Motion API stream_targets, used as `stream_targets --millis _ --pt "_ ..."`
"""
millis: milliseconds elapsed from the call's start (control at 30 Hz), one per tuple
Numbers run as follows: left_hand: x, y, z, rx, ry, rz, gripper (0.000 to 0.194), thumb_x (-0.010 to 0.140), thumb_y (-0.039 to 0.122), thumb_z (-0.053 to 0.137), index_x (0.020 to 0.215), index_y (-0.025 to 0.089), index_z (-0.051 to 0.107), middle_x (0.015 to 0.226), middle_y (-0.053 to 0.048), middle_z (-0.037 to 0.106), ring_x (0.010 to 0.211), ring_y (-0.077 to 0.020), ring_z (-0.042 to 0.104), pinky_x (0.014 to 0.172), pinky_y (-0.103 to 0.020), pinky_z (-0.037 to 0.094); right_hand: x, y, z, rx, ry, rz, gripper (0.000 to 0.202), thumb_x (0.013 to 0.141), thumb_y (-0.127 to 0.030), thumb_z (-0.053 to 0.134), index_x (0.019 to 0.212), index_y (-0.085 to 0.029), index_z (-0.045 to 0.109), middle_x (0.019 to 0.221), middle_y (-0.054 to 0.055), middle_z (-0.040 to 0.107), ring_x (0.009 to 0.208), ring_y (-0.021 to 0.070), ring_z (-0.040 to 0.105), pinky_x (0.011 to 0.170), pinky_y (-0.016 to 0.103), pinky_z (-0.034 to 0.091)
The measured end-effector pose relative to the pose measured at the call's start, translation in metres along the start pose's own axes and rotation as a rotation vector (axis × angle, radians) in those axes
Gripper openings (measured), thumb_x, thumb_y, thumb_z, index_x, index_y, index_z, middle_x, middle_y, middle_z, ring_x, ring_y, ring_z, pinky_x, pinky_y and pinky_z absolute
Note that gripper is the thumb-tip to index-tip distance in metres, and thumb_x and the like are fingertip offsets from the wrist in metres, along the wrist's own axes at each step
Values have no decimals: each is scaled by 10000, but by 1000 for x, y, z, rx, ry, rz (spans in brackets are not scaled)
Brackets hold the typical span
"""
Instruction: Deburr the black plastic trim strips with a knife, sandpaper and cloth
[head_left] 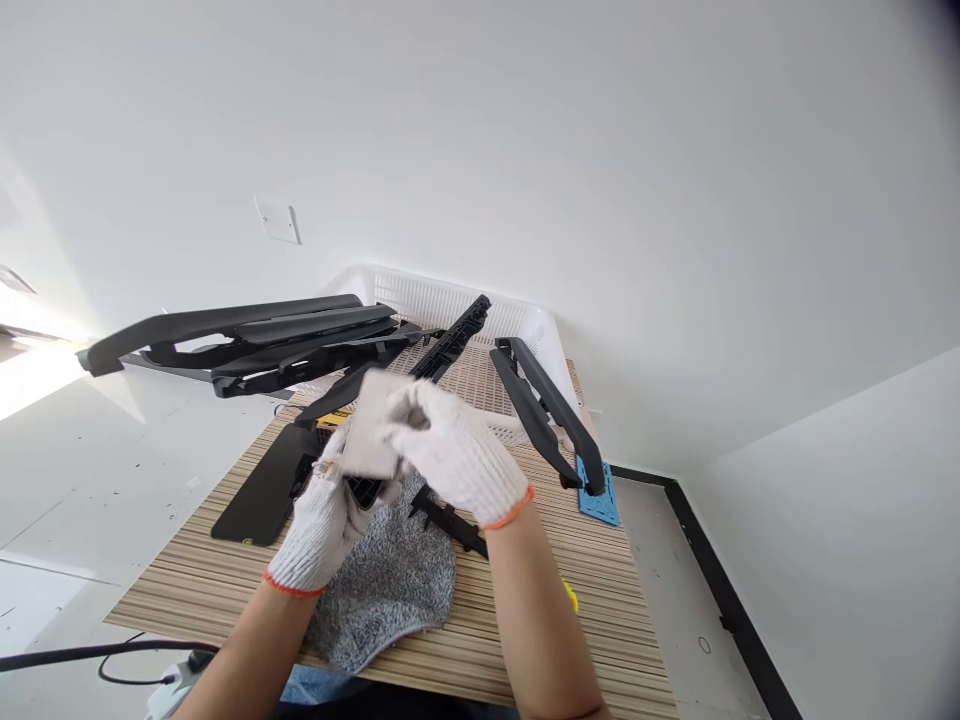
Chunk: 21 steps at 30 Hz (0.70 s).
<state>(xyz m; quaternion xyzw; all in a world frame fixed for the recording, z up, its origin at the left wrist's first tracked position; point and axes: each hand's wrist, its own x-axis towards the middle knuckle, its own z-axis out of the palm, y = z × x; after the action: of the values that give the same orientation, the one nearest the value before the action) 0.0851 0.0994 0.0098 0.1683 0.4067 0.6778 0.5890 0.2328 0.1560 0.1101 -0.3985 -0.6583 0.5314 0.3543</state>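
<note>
Both hands wear white knit gloves with orange cuffs. My left hand [321, 520] is closed around the lower end of a long black plastic trim part [454, 345], whose ribbed underside points up and away over the basket. Between the thumb and fingers of my right hand [457, 450] is a flat beige pad [371, 425], slightly blurred. The pad lies across the trim part near my left hand and hides part of it; whether they touch, I cannot tell. Below the hands a grey cloth [394, 590] is spread on the wood-grain table [555, 650].
A white plastic basket [547, 340] stands at the back against the wall. Several black trim parts [247, 330] stick out over its left side, and a pair [544, 410] leans over its right. A black panel [259, 490], another black strip [454, 525] and a blue plastic piece [598, 495] lie on the table.
</note>
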Motion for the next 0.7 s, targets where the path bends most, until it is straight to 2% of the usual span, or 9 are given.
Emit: stream_targets --millis 67,100,200,333,367,467,500,600,700 --pt "0 0 -1 -14 -53 18 603 755 527 889 1238 251 657 779 1 734 619 -169 730 492 -182 596 -1 -1 1 -50 194 -58 142 888 -149 679 870 -237 569 852 -24 686 637 120 659 589 257 582" --pt "1 0 -2 -9 -70 19 604 732 521 907 1209 238 668 781 -6 739 634 -184 741 485 -182 592 -1 -1 1 -45 176 -59 136 894 -150 671 881 -238 568 869 -22 690 655 122 663 601 258 582" --pt "1 0 -2 20 -59 11 601 656 453 969 1130 221 680 721 13 722 520 -155 694 390 -148 514 -2 0 0 -70 -67 10 135 881 -158 690 873 -237 580 817 -31 682 644 135 657 595 268 571" --pt "2 0 -1 -35 -109 37 617 706 518 930 1187 256 646 794 -16 752 587 -172 721 416 -165 544 -1 0 -4 -205 249 -65 123 898 -133 659 927 -234 594 910 -4 701 819 155 691 753 300 594" --pt "2 0 0 -42 -113 39 603 705 510 933 1170 248 652 770 -12 744 557 -160 702 399 -159 532 -1 -1 -6 -184 202 -59 122 897 -137 666 932 -233 599 925 -1 706 829 156 692 749 299 596" --pt "0 0 0 -46 -70 48 570 668 473 962 1097 228 679 750 10 733 465 -114 627 350 -147 493 -2 -3 -10 -148 -126 66 122 877 -154 707 880 -233 613 843 -12 703 737 160 680 668 303 587" --pt "0 0 1 -52 -62 51 564 663 473 965 1086 233 678 766 10 740 493 -125 650 364 -151 506 -2 -4 -11 -180 -108 84 125 876 -152 708 868 -232 612 833 -13 703 742 164 681 688 315 588" --pt "0 1 2 -71 -76 57 519 719 472 932 1111 256 669 844 -3 766 689 -200 759 490 -192 602 -5 -6 -11 -244 126 -6 132 879 -136 703 884 -232 614 890 -16 723 843 167 694 822 343 577" --pt "2 0 1 -63 -27 47 461 761 432 905 1116 243 679 839 12 762 580 -154 718 425 -165 563 -6 -8 -9 -196 -77 6 141 859 -143 739 875 -228 628 906 -17 741 830 163 695 802 328 570"
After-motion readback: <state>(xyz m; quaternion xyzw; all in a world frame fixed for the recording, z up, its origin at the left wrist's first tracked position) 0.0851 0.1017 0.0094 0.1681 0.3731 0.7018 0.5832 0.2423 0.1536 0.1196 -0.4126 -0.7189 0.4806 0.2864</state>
